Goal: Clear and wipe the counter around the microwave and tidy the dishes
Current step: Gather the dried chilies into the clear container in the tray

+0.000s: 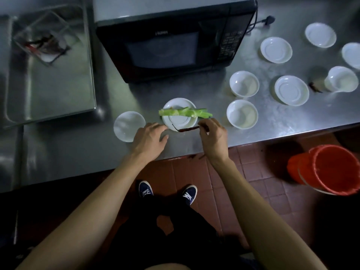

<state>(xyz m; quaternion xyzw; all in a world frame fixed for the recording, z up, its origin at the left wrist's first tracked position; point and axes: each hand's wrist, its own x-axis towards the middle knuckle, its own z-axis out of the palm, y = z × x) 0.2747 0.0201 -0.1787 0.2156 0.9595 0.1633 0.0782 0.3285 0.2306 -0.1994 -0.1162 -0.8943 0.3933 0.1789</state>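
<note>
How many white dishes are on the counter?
9: one by the left hand, one under the greens, and seven right of the microwave. More may sit out of view.

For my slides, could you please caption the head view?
Right hand pinches a dried chili at a saucer holding green stalks; left hand rests alongside.

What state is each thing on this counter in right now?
microwave: door closed
power plug: unplugged, lying on counter
dried chili: pinched by right hand
left hand: open, resting on counter
saucer: holds green vegetable stalk
red bucket: tilted on floor
</note>
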